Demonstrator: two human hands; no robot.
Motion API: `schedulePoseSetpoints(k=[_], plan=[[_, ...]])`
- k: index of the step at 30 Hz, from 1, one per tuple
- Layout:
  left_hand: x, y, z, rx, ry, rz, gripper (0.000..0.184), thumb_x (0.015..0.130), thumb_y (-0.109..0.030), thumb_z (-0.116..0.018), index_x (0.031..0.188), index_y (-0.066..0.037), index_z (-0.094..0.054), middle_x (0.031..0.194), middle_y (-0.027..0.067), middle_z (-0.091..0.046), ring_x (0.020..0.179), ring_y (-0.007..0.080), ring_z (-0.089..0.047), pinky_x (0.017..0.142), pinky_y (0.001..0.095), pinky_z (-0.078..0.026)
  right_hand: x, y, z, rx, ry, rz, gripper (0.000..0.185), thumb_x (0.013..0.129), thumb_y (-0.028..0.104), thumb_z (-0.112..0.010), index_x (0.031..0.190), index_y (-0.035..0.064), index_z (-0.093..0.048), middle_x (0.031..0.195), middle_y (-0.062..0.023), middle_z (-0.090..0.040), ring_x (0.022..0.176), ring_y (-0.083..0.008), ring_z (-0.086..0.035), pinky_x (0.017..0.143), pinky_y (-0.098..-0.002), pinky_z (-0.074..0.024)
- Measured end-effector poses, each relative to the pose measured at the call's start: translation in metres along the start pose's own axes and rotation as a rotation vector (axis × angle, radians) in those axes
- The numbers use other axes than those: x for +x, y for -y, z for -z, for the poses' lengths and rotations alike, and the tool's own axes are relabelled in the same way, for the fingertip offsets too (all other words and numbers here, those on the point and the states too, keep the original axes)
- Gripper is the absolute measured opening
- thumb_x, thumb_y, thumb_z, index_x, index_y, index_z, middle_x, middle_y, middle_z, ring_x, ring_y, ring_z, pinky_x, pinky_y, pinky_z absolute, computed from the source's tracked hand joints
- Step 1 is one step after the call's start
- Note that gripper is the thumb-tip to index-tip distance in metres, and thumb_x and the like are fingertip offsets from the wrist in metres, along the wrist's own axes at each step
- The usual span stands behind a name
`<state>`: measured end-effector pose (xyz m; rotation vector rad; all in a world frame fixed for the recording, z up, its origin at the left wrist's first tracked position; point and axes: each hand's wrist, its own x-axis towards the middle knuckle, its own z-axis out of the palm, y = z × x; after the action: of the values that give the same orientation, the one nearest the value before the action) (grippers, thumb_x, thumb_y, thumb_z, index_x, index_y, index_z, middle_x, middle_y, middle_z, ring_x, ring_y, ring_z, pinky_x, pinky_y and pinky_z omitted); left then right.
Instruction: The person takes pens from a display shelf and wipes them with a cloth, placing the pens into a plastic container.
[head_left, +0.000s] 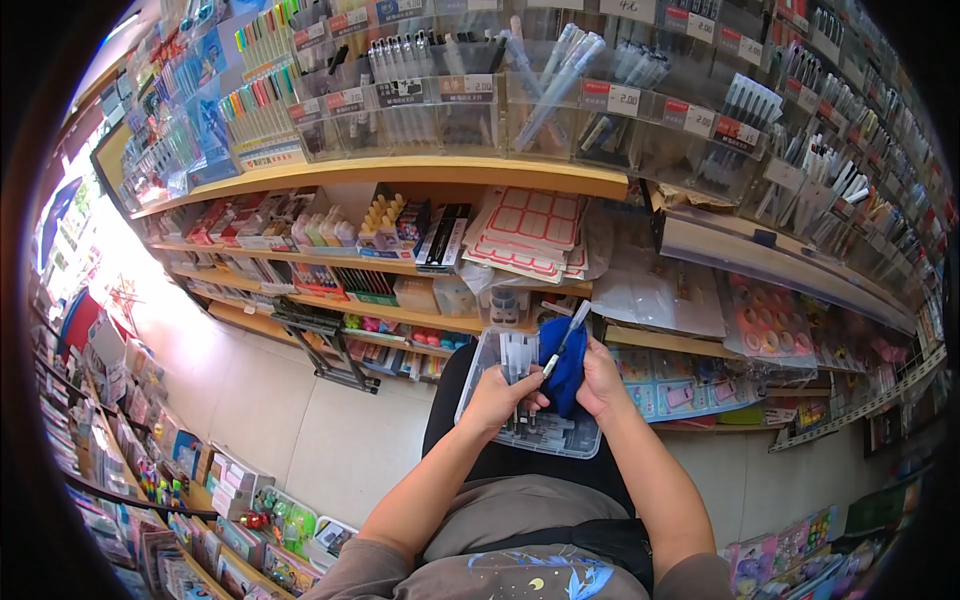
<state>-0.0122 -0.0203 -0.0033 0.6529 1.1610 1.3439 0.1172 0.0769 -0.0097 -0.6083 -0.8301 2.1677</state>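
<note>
Pinching a pen (566,341) in my left hand (507,397), I grip blue cloth (567,385) with my right (602,381), toward one o'clock over the clear box (588,443).

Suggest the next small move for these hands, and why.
Probably fold the blue cloth over the pen and wipe along it: the left hand grips the pen's lower part, the right hand holds the cloth just behind it, and the clear box below holds more pens.
</note>
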Motion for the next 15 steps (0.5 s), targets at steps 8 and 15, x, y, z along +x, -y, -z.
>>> schedulePoseSetpoints(k=[8, 15], plan=[[0.004, 0.007, 0.004, 0.029, -0.026, -0.129, 0.011, 0.084, -0.01, -0.058, 0.089, 0.0, -0.058, 0.065, 0.006, -0.06, 0.057, 0.013, -0.058, 0.052, 0.0227, -0.044, -0.009, 0.0, -0.013, -0.36, 0.168, 0.004, 0.017, 0.084, 0.007, -0.058, 0.099, 0.0021, -0.053, 0.085, -0.0067, -0.06, 0.062, -0.0131, -0.058, 0.056, -0.0242, -0.0478], [0.001, 0.004, 0.003, 0.037, -0.056, -0.123, 0.012, 0.084, -0.007, -0.058, 0.09, 0.003, -0.057, 0.067, 0.006, -0.059, 0.055, 0.012, -0.057, 0.049, 0.0223, -0.044, -0.005, -0.006, -0.012, -0.372, 0.074, 0.065, 0.015, 0.084, 0.006, -0.056, 0.098, 0.0013, -0.054, 0.084, -0.006, -0.06, 0.066, -0.0112, -0.058, 0.059, -0.0227, -0.0475]])
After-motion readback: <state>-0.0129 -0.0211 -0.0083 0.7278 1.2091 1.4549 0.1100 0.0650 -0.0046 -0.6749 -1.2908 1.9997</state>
